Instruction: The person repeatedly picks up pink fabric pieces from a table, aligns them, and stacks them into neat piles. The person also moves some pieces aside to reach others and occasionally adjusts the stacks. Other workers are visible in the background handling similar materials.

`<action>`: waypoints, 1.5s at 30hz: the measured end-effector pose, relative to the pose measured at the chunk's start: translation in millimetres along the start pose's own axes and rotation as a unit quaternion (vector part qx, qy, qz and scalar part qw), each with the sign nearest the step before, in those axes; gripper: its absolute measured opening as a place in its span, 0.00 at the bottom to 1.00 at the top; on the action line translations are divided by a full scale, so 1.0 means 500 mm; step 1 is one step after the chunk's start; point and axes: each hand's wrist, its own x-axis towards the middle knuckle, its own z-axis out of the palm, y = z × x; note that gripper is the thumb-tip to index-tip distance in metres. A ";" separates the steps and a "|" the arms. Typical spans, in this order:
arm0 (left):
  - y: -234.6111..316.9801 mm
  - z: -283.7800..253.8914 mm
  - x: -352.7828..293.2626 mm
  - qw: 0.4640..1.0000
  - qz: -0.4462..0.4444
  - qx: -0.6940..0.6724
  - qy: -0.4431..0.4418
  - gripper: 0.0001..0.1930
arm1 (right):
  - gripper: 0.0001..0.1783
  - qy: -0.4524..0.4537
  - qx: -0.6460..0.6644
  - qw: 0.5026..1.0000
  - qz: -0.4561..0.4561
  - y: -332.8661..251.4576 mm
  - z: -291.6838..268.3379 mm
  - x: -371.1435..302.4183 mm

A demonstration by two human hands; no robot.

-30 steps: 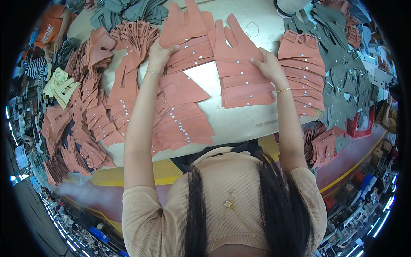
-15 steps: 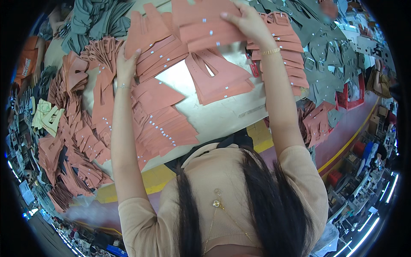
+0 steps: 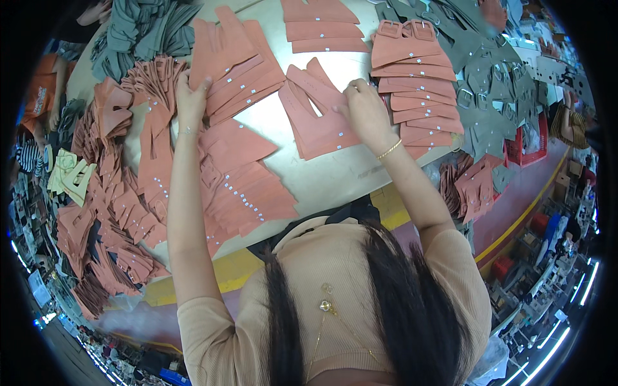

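Observation:
At the left of the table, my left hand [image 3: 193,103] grips the left edge of a fanned stack of salmon-coloured, leather-like cut pieces [image 3: 248,77] with small white labels. Its thumb rests on top; the fingertips beneath are partly hidden. My right hand [image 3: 370,119], fingers curled, pinches the right side of a salmon piece with two strap-like arms [image 3: 315,122] in the middle of the table. My hand covers that piece's right corner. Beyond it, several salmon panels [image 3: 325,29] lie overlapped at the far edge of my view.
Right of my right hand is a row of salmon pieces with buckles [image 3: 418,77]. Dark green buckled pieces [image 3: 483,96] lie farther right, near a red crate [image 3: 531,138]. Salmon heaps [image 3: 112,193] fill the left side, with green strips [image 3: 141,38] at far left.
My right hand has let go of a salmon panel, which now lies in the far overlapped row, and has come nearer to the strapped piece in the middle. My left hand has hardly moved.

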 end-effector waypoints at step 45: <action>0.067 -0.025 0.005 0.960 -0.197 -0.177 -0.086 0.14 | 0.13 -0.049 0.196 0.975 -0.097 -0.108 -0.117 -0.044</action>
